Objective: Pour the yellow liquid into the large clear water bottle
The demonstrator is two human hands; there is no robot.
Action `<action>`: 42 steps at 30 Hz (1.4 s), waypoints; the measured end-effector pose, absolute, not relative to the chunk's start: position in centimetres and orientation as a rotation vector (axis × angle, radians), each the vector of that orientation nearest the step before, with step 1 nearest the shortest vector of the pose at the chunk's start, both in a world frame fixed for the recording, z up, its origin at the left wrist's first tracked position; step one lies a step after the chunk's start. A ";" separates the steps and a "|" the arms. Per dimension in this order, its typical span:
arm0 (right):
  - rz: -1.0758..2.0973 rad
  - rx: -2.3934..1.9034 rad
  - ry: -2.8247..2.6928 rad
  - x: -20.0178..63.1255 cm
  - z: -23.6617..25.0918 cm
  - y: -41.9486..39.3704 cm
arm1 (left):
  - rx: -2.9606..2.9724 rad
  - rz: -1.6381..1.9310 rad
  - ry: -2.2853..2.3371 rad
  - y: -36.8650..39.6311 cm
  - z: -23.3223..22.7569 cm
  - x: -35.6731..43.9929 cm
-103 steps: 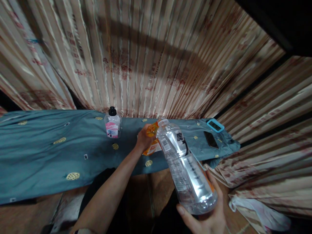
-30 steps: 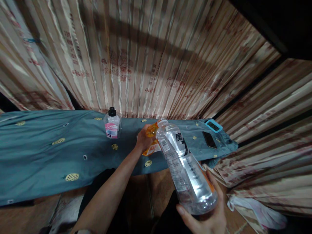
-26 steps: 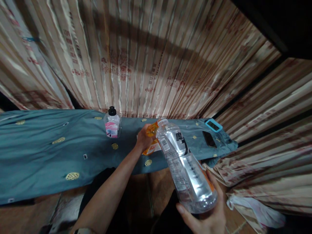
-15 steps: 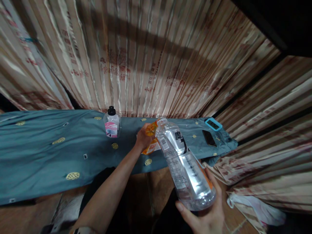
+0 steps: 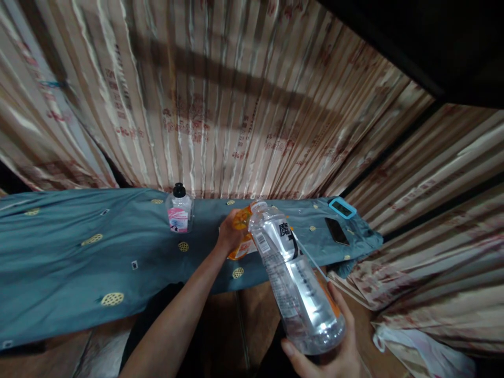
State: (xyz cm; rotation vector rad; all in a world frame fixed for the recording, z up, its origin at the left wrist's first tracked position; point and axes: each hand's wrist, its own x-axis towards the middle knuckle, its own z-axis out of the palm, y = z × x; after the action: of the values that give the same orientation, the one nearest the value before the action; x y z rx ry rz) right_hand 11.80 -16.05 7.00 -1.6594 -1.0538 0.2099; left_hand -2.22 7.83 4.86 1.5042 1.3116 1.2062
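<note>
Clear bottle [image 5: 293,283] | base cupped in right grip [image 5: 334,357], tilted | left grip [image 5: 228,236] clasps orange bottle [image 5: 241,236]

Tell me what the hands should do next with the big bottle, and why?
Probably tip the big clear bottle a little more. The right hand holds its base with the open mouth slanted toward the orange bottle, which the left hand grips on the blue cloth. The liquid sits low near the base, so more tilt would likely bring it to the mouth.
</note>
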 end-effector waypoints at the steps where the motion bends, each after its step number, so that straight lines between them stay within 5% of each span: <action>1: 0.219 -1.657 -1.048 11.8 6.9 -16.0 | 1.495 1.206 1.308 7.9 4.8 -2.2; 20: 0.449 -1.493 -0.893 11.6 6.0 -15.6 | 1.451 1.303 1.275 8.0 4.0 -2.0; 42: 0.351 -1.520 -0.930 12.1 5.7 -15.6 | 1.427 1.256 1.348 7.8 4.5 -2.0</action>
State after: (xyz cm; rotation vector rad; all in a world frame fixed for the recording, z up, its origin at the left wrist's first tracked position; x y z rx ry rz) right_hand 12.14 -15.60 5.75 -1.5201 -0.9301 0.3509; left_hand -1.97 7.77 4.48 1.4273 1.3479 1.2564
